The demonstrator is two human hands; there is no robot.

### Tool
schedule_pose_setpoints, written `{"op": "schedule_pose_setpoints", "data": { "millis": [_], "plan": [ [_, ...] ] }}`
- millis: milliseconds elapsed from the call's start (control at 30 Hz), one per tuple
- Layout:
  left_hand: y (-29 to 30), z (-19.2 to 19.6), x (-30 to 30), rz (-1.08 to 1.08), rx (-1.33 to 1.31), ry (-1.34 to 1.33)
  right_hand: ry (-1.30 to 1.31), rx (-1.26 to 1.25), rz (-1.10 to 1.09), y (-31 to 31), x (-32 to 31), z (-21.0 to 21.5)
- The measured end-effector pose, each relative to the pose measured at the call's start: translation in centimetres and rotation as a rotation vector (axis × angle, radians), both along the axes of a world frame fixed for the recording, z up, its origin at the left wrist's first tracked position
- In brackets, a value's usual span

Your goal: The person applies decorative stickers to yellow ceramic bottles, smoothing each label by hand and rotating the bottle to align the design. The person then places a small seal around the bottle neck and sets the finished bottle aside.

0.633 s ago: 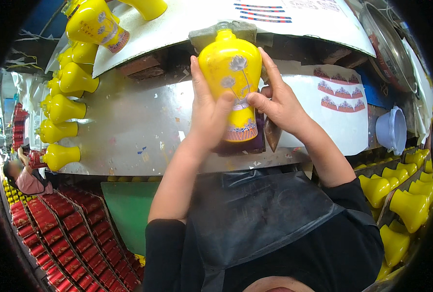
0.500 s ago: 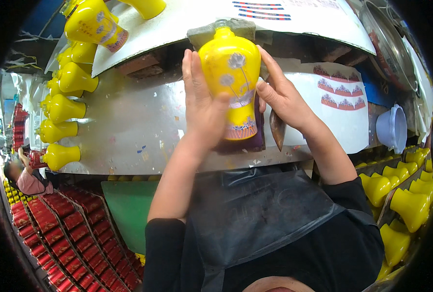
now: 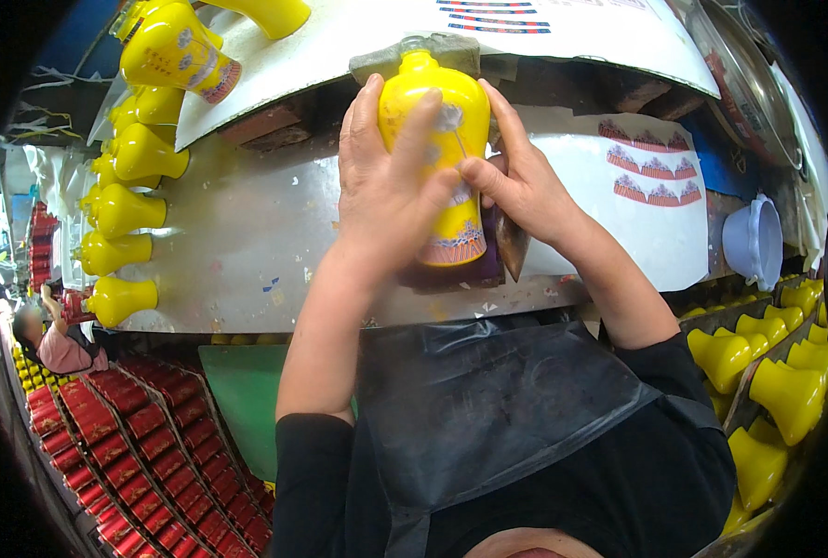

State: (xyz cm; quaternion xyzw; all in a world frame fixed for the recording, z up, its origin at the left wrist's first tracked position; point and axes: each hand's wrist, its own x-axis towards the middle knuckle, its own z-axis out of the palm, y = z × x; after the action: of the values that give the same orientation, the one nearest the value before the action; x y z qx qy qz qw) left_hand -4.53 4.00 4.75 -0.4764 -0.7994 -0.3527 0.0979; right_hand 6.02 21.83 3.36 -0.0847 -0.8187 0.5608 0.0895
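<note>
1. At the desk's [image 3: 247,251] left edge, a row of plain yellow bottles [image 3: 121,209] lies on its side, well apart from the work in hand.
2. The left hand [image 3: 391,191] wraps the left flank of a yellow vase [image 3: 447,121] held near the middle of the desk; its fingers [image 3: 414,130] are spread and pressed flat across the vase's front, closed around the body rather than pinching it.
3. The vase's long axis runs from the desk's near edge toward its far edge, neck away from the person under a grey block [image 3: 414,51], patterned base band nearest the body.
4. The right hand [image 3: 521,181] clasps the opposite flank, thumb meeting the left fingers at a pale flower decal on the vase's belly; both hands are on the vase, neither nearer than the other.
5. Toward the right edge lie a sheet of red-banded decals [image 3: 651,172] and a pale bowl [image 3: 754,242].
</note>
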Motion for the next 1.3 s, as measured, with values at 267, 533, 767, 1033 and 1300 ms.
{"op": "schedule_pose_setpoints", "data": {
  "millis": [267,533,767,1033,1300],
  "plan": [
    [-0.2,0.6,-0.1,-0.022,-0.042,0.012,-0.024,-0.099,0.023,-0.2,0.5,-0.1],
    [-0.6,-0.3,-0.5,-0.063,0.018,-0.028,0.006,0.007,0.011,-0.3,0.4,0.1],
    [-0.6,-1.5,1.8,0.049,0.180,-0.535,-0.083,0.025,-0.012,-0.3,0.6,1.0],
    [-0.8,-1.8,3.0,-0.139,0.383,-1.049,-0.010,0.159,-0.057,-0.8,0.5,1.1],
    [-1.0,-1.7,2.8,-0.229,0.407,-1.121,-0.029,0.164,-0.028,-0.5,0.7,0.7]
  ]
}}
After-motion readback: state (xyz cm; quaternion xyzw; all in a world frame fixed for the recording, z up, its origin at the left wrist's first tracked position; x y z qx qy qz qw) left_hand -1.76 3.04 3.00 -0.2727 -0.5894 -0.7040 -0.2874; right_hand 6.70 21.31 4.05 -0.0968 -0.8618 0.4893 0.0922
